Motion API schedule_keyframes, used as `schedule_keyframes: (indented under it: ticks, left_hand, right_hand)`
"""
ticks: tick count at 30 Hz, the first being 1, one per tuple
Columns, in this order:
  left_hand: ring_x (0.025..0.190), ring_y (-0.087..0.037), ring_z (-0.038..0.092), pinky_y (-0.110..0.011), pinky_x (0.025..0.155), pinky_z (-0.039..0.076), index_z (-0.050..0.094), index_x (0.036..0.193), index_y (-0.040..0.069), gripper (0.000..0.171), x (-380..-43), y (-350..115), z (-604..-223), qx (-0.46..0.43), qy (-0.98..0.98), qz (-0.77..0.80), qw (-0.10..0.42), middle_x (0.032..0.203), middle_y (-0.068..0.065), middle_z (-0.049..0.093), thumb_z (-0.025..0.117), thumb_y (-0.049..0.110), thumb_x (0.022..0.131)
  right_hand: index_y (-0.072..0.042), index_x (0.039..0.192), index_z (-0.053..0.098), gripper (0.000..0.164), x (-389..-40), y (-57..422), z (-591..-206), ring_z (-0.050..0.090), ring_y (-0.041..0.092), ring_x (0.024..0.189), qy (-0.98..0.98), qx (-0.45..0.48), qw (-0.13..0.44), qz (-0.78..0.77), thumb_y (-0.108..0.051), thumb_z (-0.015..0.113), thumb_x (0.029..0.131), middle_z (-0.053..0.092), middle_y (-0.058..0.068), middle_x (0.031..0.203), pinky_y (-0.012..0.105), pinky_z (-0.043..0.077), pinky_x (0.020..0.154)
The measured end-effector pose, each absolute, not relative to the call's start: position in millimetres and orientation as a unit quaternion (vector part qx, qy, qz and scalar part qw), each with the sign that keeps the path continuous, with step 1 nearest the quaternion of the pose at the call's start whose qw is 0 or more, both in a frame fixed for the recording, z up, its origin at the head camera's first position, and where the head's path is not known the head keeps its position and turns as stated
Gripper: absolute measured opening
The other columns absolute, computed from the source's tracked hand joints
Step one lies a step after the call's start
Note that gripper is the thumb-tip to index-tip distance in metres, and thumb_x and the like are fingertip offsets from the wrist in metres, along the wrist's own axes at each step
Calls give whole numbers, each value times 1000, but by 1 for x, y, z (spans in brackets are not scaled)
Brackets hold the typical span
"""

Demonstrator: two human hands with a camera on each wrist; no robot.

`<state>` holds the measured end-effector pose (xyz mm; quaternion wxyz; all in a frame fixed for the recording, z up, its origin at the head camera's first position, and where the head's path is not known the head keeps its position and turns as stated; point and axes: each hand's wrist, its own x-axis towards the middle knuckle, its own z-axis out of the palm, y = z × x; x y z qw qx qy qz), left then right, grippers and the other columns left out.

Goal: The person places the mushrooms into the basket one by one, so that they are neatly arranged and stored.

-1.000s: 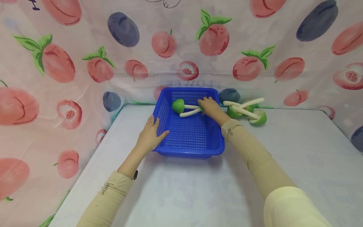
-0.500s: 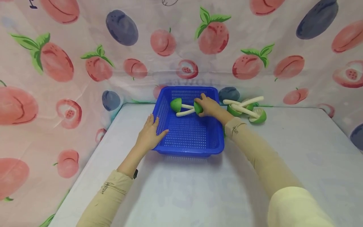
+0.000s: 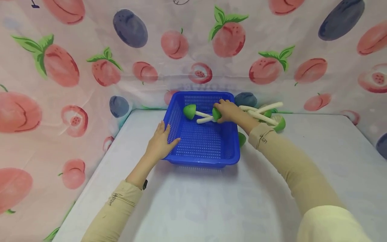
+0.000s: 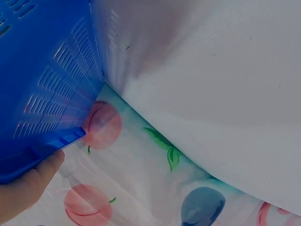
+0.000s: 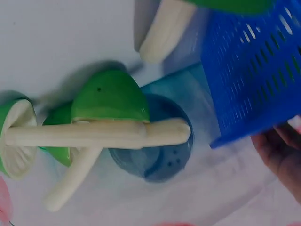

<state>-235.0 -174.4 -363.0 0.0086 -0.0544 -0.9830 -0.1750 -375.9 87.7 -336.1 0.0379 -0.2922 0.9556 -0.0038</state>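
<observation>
A blue plastic basket stands on the white table. Inside it, towards the back, lies a toy mushroom with a green cap and white stem. My right hand reaches over the right rim and holds a second toy mushroom by its green cap; the stems of the two overlap. My left hand rests on the basket's left rim, fingers extended and thumb spread over the inside. In the left wrist view, part of the left hand lies against the rim.
Several more toy mushrooms lie piled right of the basket, partly behind my right arm in the head view. Another green cap sits close against the basket's right wall. A fruit-print cloth hangs behind the table.
The right hand shifts left with the mushroom, then back to the right, as its forearm swings rightward. A green cap beside the basket comes into fuller view. The left hand stays put.
</observation>
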Motion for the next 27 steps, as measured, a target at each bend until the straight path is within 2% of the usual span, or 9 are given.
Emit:
schedule_keyframes:
  ticks: [4,7,14,16,19,23,27]
  left_hand:
    - [146,-36,8,-54,112,25,26,145,-5,78,-236,-176,-363,-54,-983,-175,7,155,-26,11,50,48,93]
    - [146,-36,8,-54,112,25,26,145,-6,78,-237,-175,-363,-54,-983,-178,7,155,-26,11,50,47,93]
    - [146,-36,9,-55,111,26,27,145,-6,78,-236,-174,-363,-51,-983,-178,10,154,-27,12,52,47,93]
    - [146,-36,9,-54,112,26,26,145,-6,78,-236,-173,-363,-52,-983,-176,9,154,-27,12,51,47,93]
    - [146,-36,8,-54,112,25,26,145,-6,78,-236,-172,-363,-55,-983,-175,5,154,-27,11,51,47,93]
    - [146,-37,7,-55,111,26,25,146,-5,79,-236,-172,-362,-56,-983,-176,4,155,-27,10,50,48,93]
    - [146,-37,7,-56,110,27,24,146,-5,79,-235,-174,-361,-49,-984,-174,2,155,-27,9,49,49,93]
  right_hand:
    - [3,122,51,61,-377,79,-346,60,40,99,961,-276,26,17,-30,74,77,58,25,112,51,49,85]
    - [3,125,49,63,-379,76,-355,60,41,102,963,-266,32,9,-29,76,78,58,25,116,52,49,87]
    - [1,129,45,61,-389,73,-366,54,44,110,964,-263,8,-35,-12,76,78,54,25,123,51,50,88]
    - [0,131,45,61,-390,74,-367,53,45,111,964,-262,-4,-42,-5,73,78,53,26,125,52,49,89]
    - [0,133,45,55,-391,76,-367,52,46,112,966,-255,-2,-48,4,63,82,52,28,127,53,48,91]
    - [1,130,48,45,-393,76,-367,53,46,111,968,-247,6,-51,10,51,85,53,29,124,53,47,92]
    - [1,130,49,45,-394,74,-369,51,46,113,966,-251,11,-61,10,50,86,51,29,125,54,46,93]
